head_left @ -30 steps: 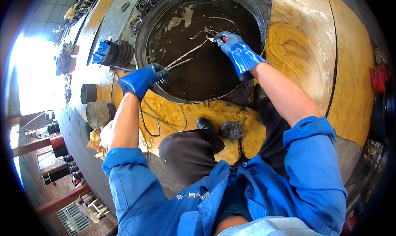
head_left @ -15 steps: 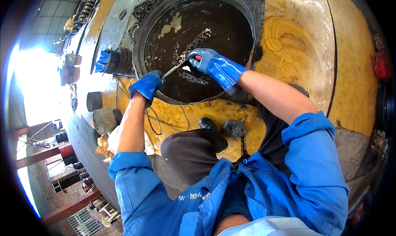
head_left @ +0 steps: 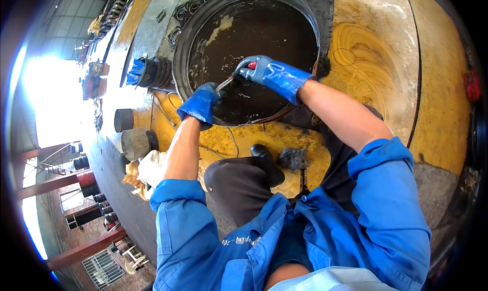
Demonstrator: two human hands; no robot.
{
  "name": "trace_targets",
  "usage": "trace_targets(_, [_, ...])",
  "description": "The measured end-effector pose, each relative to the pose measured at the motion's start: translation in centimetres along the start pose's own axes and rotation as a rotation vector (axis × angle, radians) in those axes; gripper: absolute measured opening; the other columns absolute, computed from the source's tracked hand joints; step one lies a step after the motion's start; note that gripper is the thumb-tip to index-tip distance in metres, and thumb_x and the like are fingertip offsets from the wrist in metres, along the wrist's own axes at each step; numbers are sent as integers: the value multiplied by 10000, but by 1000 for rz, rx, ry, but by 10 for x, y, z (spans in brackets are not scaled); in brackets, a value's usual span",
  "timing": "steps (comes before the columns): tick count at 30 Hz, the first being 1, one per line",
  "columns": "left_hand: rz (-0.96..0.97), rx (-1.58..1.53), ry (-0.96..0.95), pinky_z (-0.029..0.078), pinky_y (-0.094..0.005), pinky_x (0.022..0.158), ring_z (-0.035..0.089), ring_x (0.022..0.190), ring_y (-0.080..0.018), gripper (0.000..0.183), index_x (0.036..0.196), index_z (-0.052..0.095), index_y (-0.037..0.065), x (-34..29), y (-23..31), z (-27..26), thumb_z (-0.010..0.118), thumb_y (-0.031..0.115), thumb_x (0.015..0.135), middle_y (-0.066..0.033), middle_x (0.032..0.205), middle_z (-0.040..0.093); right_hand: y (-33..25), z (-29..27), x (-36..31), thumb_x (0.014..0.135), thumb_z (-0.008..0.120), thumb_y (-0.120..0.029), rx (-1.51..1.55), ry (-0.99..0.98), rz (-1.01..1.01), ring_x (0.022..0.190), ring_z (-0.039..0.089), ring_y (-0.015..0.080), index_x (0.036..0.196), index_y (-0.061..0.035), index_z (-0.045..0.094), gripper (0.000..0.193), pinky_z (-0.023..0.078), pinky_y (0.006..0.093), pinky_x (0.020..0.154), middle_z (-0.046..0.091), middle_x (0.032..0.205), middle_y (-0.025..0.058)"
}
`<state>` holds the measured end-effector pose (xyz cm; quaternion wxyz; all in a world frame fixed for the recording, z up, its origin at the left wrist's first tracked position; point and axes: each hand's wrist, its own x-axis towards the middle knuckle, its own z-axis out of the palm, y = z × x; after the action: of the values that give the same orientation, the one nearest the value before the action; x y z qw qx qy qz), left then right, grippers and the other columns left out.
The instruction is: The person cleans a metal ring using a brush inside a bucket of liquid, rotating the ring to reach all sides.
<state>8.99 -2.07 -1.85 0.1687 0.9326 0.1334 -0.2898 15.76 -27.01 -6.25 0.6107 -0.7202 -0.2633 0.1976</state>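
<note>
A big round metal tub (head_left: 181,49) full of dark liquid stands in front of me. Over its near part I hold a short stretch of twisted wire rope (head_left: 224,83) between my two gloved hands. My left hand (head_left: 202,104), in a blue rubber glove, is closed round the rope near the tub's rim. My right hand (head_left: 255,70), gloved alike, is closed at the rope's other visible end. Something small and red (head_left: 252,65) shows between its fingers; its kind is hidden. A thin line of rope (head_left: 235,141) trails below the tub on the yellow floor.
Left of the tub stands a dark bucket (head_left: 152,71) with blue gloves (head_left: 135,72) at its mouth. Short cylinders (head_left: 136,143) and a pale sack (head_left: 152,169) lie nearer. Dark rings (head_left: 193,8) are piled behind the tub. A dark fuzzy clump (head_left: 292,158) lies by my boot (head_left: 261,151).
My left hand has moved right and in over the tub, closer to my right hand. The rope stretch between them is shorter, and the splashing on the liquid has died down.
</note>
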Motion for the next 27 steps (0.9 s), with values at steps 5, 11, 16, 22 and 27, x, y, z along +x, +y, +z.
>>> trace_targets(5, [164,34,276,526,-429,811,689,926,-359,280,1086,695,75,-36,-24,8,701,275,890,-188,993,715,12,-37,-2,925,624,-197,-150,-14,71,887,695,200,1060,-113,732,192,535,346,826,745,947,72])
trace_targets(11, [226,288,444,533,-477,821,668,956,-388,249,1065,696,144,-73,-43,0,608,310,902,-166,1013,707,10,-61,-7,914,590,-184,-173,-74,146,809,679,186,1003,-91,736,195,532,346,769,736,876,72])
trace_targets(16, [261,446,552,534,-509,757,675,891,-396,187,1016,667,139,-83,-59,3,592,254,889,-179,963,703,-12,-74,3,915,598,-247,-188,11,191,755,651,179,972,-84,730,217,513,357,724,717,840,88])
trace_targets(22, [310,609,475,522,-504,704,672,842,-393,221,1034,659,121,-90,-54,6,618,152,819,-183,899,691,-81,-78,-24,984,561,-338,-238,-160,188,869,651,209,989,-90,724,296,487,360,838,717,865,94])
trace_targets(27, [537,577,631,488,-519,583,656,694,-381,164,970,640,138,-88,-65,29,603,105,813,-155,737,654,-91,-23,-23,940,627,-286,102,-30,73,817,644,123,1032,-73,750,263,507,299,797,742,908,39])
